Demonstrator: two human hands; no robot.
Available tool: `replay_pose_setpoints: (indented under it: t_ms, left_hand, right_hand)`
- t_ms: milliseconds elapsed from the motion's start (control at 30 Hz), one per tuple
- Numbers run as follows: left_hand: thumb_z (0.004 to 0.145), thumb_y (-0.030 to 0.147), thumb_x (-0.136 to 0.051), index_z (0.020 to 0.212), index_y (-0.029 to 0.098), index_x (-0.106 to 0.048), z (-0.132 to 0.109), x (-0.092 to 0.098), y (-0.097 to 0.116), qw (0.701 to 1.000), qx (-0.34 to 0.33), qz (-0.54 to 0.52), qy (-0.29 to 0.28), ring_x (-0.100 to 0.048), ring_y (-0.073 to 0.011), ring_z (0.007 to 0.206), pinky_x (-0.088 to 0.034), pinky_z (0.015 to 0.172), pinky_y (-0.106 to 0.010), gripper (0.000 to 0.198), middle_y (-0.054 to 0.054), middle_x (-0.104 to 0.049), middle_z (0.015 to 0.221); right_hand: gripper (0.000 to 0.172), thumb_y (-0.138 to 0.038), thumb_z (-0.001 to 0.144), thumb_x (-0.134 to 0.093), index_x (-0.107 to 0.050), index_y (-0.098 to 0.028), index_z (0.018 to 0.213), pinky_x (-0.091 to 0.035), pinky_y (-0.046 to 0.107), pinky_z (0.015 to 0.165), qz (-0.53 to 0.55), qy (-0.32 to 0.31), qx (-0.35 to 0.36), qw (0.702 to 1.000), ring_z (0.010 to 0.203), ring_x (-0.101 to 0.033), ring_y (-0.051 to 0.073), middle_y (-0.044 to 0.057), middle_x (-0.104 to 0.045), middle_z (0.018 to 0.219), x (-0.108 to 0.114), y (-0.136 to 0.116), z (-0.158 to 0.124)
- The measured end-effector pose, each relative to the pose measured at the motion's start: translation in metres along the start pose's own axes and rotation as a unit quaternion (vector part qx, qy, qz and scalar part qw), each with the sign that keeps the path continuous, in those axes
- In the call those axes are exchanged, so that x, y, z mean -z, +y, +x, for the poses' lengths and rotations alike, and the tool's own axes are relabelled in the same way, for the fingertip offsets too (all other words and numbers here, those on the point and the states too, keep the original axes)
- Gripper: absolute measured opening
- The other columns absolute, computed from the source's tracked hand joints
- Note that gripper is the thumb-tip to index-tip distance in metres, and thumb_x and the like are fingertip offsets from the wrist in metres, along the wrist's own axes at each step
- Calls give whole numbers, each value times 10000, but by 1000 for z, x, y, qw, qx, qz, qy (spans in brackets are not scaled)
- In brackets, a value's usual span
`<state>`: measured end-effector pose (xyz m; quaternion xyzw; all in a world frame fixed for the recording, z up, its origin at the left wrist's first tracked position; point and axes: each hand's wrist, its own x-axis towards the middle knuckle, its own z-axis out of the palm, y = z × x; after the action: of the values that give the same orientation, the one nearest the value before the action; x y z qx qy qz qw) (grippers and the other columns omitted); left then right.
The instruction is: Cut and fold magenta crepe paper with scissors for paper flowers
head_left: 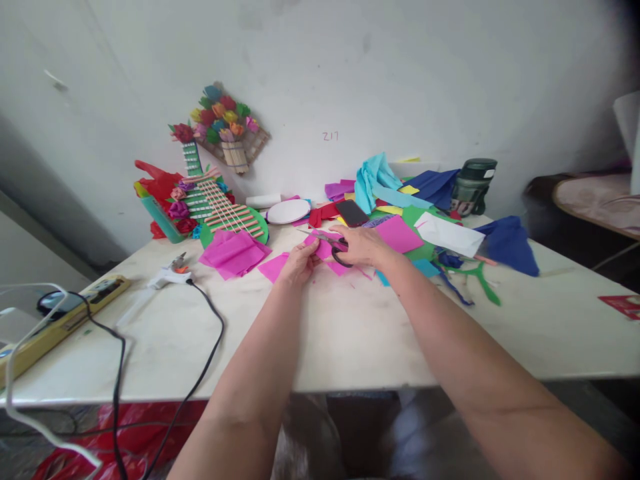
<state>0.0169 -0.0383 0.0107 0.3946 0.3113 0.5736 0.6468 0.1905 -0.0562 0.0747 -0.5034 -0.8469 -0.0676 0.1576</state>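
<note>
Both my arms reach over the white table (350,333). My left hand (299,262) is closed, pinching a small piece of pink paper (322,247) just above the tabletop. My right hand (361,245) grips a pair of scissors (334,243) with dark handles, the blades pointing left into that pink piece. More pink scraps (274,267) lie on the table right under and beside the hands.
A stack of pink paper (234,253) lies left of my hands, and coloured sheets (400,213), a phone (351,213) and a green jug (473,186) sit behind. Paper-flower crafts (220,193) lean on the wall. A glue gun (170,272) with black cable and a power strip (60,320) lie at left.
</note>
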Motion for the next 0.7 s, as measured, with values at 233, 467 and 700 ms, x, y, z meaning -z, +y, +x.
replay_pose_setpoints:
  t_ms: [233,467,700]
  left_hand:
    - [686,272,-735,802,140,-659,1,1,-1,1000,2,0,-6,-665,-181,690,-522,729,-318,191,-46,-695,719]
    - [679,252,-740,819,127,-659,1,1,-1,1000,5,-12,-10,-655,-159,637,-536,708,-303,204,-43,-703,722]
    - [692,256,-736,836,124,-660,-1,-2,1,1000,3,-11,-7,-656,-158,646,-536,697,-294,210,-45,-703,741]
  right_hand:
    - [612,-497,742,-529,-448,-282,1310,-409,318,681,7,7,-2,1000,873,-645,274,70,-699,971,-2,-2,0]
    - [594,-476,740,-532,-472,-282,1298,-410,310,688,14,15,2,1000,890,-642,266,60,-696,986,-3,-1,0]
    - [561,-436,742,-549,-498,-299,1284,-410,302,705,21,12,-4,1000,905,-633,250,45,-689,1030,-3,1,1]
